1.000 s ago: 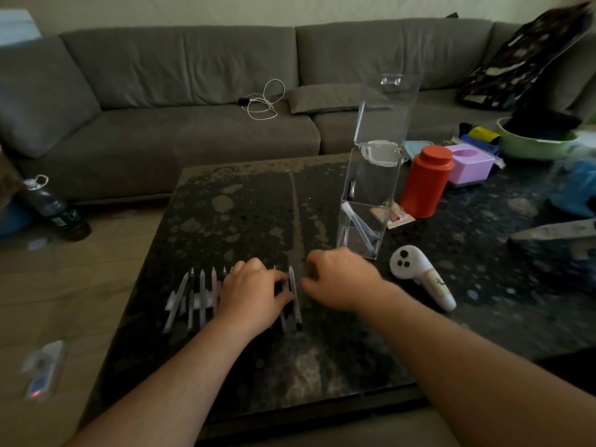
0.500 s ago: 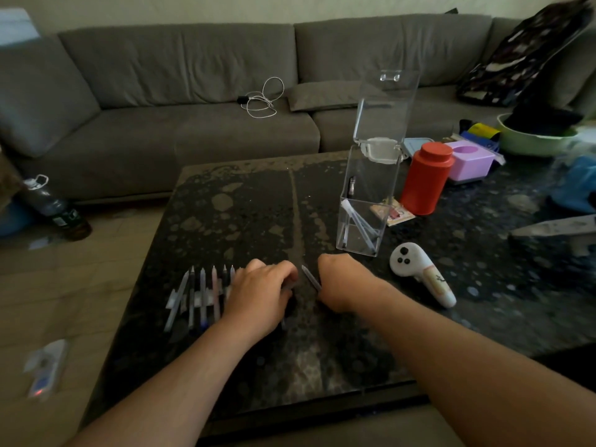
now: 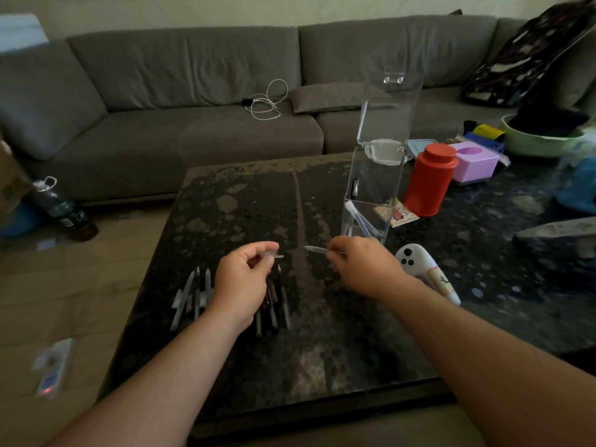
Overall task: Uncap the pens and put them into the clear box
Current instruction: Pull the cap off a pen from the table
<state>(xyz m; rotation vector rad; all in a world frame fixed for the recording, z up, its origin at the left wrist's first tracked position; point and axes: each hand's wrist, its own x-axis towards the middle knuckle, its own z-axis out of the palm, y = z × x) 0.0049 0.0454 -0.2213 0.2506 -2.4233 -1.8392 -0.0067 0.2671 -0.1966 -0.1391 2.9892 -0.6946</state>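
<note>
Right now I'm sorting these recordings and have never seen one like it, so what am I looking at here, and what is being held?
No machine here: one camera worn on a person's head looks down at their two bare hands over a dark stone table. The left hand pinches a small clear cap; the right hand pinches the pen it seems to belong to. More pens lie in a row by the left hand. Behind stands the tall clear box, lid up, some pens inside. Nearby: a red canister and a white controller.

A grey corner sofa [image 3: 200, 101] wraps behind the dark speckled desk [image 3: 245, 217] — pale wooden floor [image 3: 64, 301] left, dim light.
</note>
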